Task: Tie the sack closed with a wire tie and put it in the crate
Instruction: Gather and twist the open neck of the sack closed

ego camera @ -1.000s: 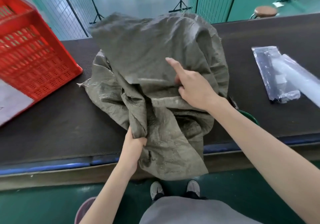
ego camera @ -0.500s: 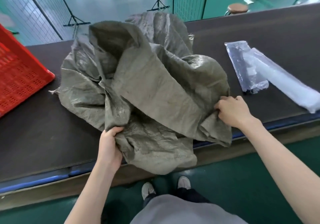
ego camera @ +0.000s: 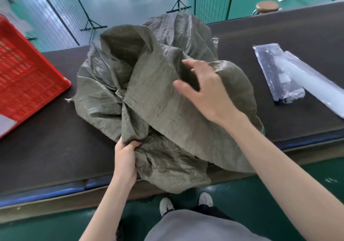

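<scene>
Grey-green woven sack [ego camera: 160, 106] lies crumpled on the dark table [ego camera: 46, 144], mid-frame, its near part drooping over the table's front edge toward the person's shoes [ego camera: 166, 205]. Mouth of the sack not tied; fabric bunched in loose folds, one deep hollow fold at upper left of the heap. Left hand [ego camera: 125, 158] is closed tight on a gathered wad of sack cloth at the near edge, thumb side up, knuckles curled into the fabric. Right hand [ego camera: 206, 90] is over the top of the sack, fingers spread and loosely curved, holding nothing; motion blur on it, cannot tell whether the fingertips touch the cloth or hang just above it. Red plastic crate [ego camera: 24, 80] with slotted walls sits on the table at far left, tilted in view, well apart from the hands, its near corner close to the sack's left edge but not touching. At right on the table, a clear plastic packet [ego camera: 279, 75] with dark contents, and a whitish translucent roll [ego camera: 316, 90] lying across it, both apart from the sack. Contents of the packet too unclear to name. Beyond the table: wire mesh fencing [ego camera: 55, 17], green floor, a round stool [ego camera: 267, 6].
</scene>
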Demonstrator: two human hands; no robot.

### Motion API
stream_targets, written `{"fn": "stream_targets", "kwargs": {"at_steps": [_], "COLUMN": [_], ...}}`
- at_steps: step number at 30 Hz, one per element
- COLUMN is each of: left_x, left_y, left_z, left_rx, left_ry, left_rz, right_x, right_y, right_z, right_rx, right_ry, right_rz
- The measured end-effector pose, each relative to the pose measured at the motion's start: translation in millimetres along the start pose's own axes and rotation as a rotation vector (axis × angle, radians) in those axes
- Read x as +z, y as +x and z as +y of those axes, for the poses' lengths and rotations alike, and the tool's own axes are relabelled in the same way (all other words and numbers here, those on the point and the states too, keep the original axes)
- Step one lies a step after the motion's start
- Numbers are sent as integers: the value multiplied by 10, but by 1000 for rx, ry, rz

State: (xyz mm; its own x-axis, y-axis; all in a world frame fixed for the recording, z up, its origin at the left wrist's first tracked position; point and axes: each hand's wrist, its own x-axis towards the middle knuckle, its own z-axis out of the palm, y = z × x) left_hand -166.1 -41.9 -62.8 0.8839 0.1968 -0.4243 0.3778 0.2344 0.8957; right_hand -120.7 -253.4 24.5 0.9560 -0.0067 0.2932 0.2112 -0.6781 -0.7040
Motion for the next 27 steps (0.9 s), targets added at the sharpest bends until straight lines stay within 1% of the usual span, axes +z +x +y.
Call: {"fn": "stream_targets", "kwargs": {"at_steps": [1,3,6,8,10,12,14,16,18,21,23,25,27], "left_x": [-11,-6,1,-9,-54,-107,-147,-173,-169,-69,39,171,281], "left_y": [2,0,12,6,27,54,103,113,135,262,359,424,443], "left_z": [3,13,48,95,122,157,197,257,364,566,678,726,713], "left_rx": [1,6,25,36,43,42,29,-32,-97,-81,-91,-105,-112], "left_ry": [1,0,-8,-18,-33,-46,-28,-21,-10,38,81,174,247], "left_rz": [-2,-12,-6,-7,-22,-57,-155,-297,-378,-375,-329,-301,-304], "right_x": [81,259,495,516,436,322,188,67,-50,-216,-291,-306,-274], "right_y": [28,61,97,93,50,-21,-88,-177,-254,-267,-240,-227,-229], "right_z": [-90,-194,-100,68,258,422,529,665,805,935,934,883,769], "right_rx": [-16,-65,-117,-160,-185,-193,-138,-87,-50,49,159,196,171], "right_ry": [13,-7,6,15,-61,-188,-300,-391,-509,-821,-948,-917,-763], "right_rz": [-84,-164,-155,-124,-128,-185,-235,-272,-301,-359,-416,-347,-207]}}
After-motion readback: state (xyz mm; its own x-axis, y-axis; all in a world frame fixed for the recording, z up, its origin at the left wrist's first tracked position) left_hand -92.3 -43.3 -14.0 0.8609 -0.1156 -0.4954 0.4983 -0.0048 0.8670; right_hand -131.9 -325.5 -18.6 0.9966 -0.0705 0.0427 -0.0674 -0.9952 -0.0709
